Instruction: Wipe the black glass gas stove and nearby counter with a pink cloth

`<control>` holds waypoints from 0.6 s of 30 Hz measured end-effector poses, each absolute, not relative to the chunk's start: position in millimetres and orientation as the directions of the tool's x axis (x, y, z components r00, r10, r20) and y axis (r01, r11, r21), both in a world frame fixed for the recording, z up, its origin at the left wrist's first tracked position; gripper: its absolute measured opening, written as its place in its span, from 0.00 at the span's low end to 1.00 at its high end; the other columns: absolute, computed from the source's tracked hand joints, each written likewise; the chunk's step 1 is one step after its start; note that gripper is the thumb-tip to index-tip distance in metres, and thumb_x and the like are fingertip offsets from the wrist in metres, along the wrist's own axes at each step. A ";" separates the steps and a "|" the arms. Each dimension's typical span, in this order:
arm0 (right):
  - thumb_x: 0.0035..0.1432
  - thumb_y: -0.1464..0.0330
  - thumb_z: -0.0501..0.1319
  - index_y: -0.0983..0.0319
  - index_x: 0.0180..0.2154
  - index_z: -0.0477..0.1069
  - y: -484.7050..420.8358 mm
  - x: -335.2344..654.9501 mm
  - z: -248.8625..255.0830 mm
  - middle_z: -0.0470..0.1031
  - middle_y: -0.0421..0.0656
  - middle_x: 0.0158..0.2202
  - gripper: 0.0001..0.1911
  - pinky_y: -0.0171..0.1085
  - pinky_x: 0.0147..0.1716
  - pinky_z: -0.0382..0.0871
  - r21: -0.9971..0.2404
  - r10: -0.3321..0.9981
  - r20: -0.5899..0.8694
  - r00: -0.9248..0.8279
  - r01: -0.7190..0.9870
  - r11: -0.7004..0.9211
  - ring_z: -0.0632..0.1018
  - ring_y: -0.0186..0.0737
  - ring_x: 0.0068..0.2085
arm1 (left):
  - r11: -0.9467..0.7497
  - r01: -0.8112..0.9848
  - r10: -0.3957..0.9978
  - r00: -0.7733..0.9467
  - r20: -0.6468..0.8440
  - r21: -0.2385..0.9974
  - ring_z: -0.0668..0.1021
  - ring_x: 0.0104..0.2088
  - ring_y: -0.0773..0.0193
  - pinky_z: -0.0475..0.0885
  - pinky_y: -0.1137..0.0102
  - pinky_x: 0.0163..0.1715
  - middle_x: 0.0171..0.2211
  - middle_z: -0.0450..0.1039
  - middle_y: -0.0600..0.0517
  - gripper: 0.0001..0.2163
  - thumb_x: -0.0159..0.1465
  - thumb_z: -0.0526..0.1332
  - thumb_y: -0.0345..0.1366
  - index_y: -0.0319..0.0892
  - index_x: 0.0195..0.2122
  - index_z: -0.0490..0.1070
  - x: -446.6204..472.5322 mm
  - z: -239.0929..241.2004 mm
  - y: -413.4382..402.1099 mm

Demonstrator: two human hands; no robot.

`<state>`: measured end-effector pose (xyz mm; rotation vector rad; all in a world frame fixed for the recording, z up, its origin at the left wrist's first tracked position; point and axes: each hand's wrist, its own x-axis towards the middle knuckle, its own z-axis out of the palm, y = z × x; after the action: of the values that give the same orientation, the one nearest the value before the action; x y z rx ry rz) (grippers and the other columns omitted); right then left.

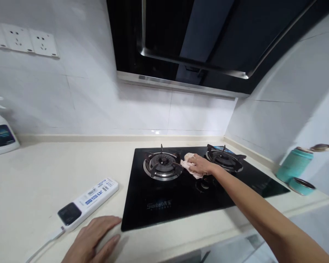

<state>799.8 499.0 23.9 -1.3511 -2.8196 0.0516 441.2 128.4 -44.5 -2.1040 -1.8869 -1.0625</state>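
Note:
A black glass gas stove (159, 193) is set into the cream countertop (71, 160). My right hand (201, 164) reaches across it and is closed on a crumpled pale cloth (190, 165), pressed to the glass between the left burner (163, 164) and the right burner (224, 159). Part of the cloth is hidden under the fingers. My left hand (94, 239) rests on the countertop at the stove's front left corner, its fingers stretched out and holding nothing. Just beyond it lies a white power bank (90, 202) with a dark display and a cable plugged in.
A white spray bottle (1, 128) stands at the far left by the tiled wall. On the right are a teal canister (294, 164) and a small teal bowl-shaped piece (301, 185). The black range hood (164, 36) overhangs the stove. Wall sockets (19, 38) are at upper left.

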 end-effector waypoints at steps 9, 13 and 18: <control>0.60 0.61 0.65 0.56 0.47 0.80 415.0 788.4 40.3 0.72 0.46 0.51 0.14 0.39 0.46 0.68 0.029 0.694 0.042 -0.719 0.695 0.718 0.76 0.46 0.48 | -0.177 0.864 0.878 -0.078 0.472 0.471 0.82 0.49 0.54 0.80 0.62 0.51 0.48 0.82 0.49 0.17 0.68 0.60 0.52 0.50 0.48 0.81 456.3 -28.7 126.3; 0.60 0.64 0.64 0.58 0.49 0.80 389.6 780.2 35.0 0.71 0.49 0.51 0.15 0.43 0.49 0.66 0.088 0.651 0.107 -0.752 0.659 0.747 0.74 0.50 0.49 | -0.180 0.832 0.893 -0.085 0.441 0.525 0.81 0.50 0.53 0.78 0.59 0.52 0.48 0.81 0.47 0.17 0.69 0.59 0.51 0.47 0.48 0.80 461.0 -23.3 123.1; 0.63 0.67 0.62 0.61 0.49 0.78 361.4 777.7 22.0 0.69 0.54 0.54 0.14 0.48 0.55 0.61 0.134 0.598 0.199 -0.777 0.626 0.768 0.70 0.56 0.56 | -0.198 0.806 0.892 -0.087 0.443 0.558 0.80 0.50 0.54 0.78 0.59 0.53 0.49 0.81 0.46 0.16 0.69 0.59 0.49 0.46 0.49 0.80 461.9 -22.8 121.2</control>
<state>777.7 361.4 22.0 -0.9803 -2.8170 -0.2905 461.9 121.2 -22.8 -2.1939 -2.0557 -1.2450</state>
